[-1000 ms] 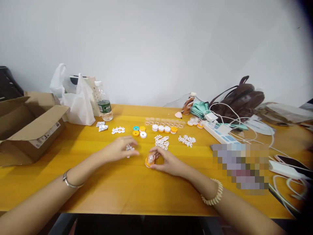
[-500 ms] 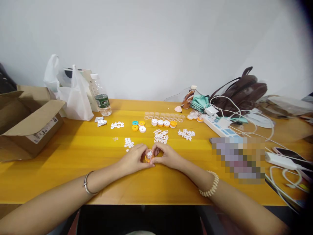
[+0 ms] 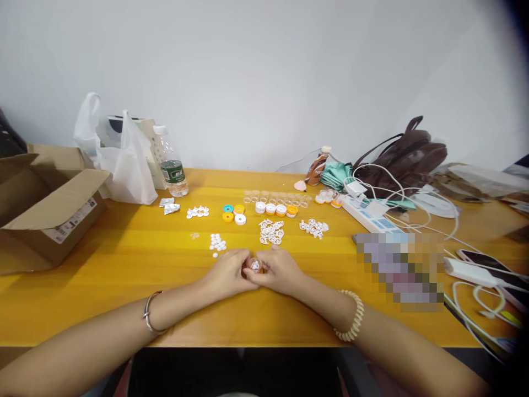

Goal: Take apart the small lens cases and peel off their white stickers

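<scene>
Between both hands, low over the table's middle, is a small round clear plastic cup (image 3: 255, 265) with a white part inside. My left hand (image 3: 231, 271) curls around its left side, and my right hand (image 3: 282, 270) grips it from the right with the thumb across the front. The fingers hide its lower part. Small white discs (image 3: 217, 242) lie just beyond my left hand. White openwork pieces (image 3: 271, 231) are heaped beyond my right hand, with more white pieces (image 3: 314, 227) to the right. Round orange, white and teal caps (image 3: 240, 219) and a row of clear cups (image 3: 276, 197) stand behind.
At the left are an open cardboard box (image 3: 61, 220), a white plastic bag (image 3: 128, 171) and a water bottle (image 3: 173, 171). To the right lie a power strip (image 3: 367, 215) with tangled cables, a brown bag (image 3: 413, 160), a drink bottle (image 3: 317, 167) and a blurred-out flat object (image 3: 399, 270).
My right hand has turned and closed further over the cup, its thumb now across the front. The orange base seen under the cup earlier is now mostly hidden.
</scene>
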Demonstrator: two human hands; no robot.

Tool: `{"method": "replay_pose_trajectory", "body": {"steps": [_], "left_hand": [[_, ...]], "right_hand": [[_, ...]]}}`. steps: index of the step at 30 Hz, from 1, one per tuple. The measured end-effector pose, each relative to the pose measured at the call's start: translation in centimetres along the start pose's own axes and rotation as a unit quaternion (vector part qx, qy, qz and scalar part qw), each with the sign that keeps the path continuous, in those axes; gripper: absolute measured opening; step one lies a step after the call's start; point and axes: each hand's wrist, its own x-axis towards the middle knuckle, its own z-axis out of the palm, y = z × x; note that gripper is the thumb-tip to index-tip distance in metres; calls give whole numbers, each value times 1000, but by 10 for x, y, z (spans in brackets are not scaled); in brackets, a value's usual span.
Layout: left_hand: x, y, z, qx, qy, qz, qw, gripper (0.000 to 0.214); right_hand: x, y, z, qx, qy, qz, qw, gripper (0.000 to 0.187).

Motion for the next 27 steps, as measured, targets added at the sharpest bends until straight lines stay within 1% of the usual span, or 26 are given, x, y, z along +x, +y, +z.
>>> {"method": "replay_pose_trajectory", "body": {"steps": [5,7,10,11,13,15,16,18,19,21,24,25,27], "left_hand": [[0,-1,-1,-17,-19,-8,1000,25],[0,-2,-3,-36,-35,-1,999,24],[0,-4,-6,-58,-46,6,997,20],[0,-4,-7,-61,-46,4,997,20],[1,-4,-8,-62,-47,-3,997,21],[1,-4,-8,-56,-45,-6,997,23],[1,-3,-8,-55,-43,-7,998,25],[1,-2,-7,-58,-39,-11,997,26],[1,-2,-6,-61,-37,-11,997,26],[1,-2,-6,-61,-37,-9,997,25],[1,-2,-5,-49,-42,0,998,24],[1,-2,-5,-48,-43,1,998,24],[0,-2,-6,-50,-38,5,998,24]], "right_hand": [[-1,1,2,-17,-6,-1,1000,28],[-1,2,-2,-29,-17,-24,999,22],[-1,2,-12,-15,-37,-76,996,5],[-1,1,-15,0,-38,-88,995,6],[-2,0,-19,25,-21,-89,996,22],[-3,-1,-18,31,1,-56,998,39],[-3,-1,-16,28,5,-35,999,44],[-5,-1,-11,25,5,0,1000,42],[-6,0,-9,28,8,0,1000,38],[-7,1,-4,38,38,-37,998,37],[-8,4,0,42,114,-101,988,57],[-9,5,1,42,126,-105,986,61],[-8,7,2,48,121,-97,987,58]]}}
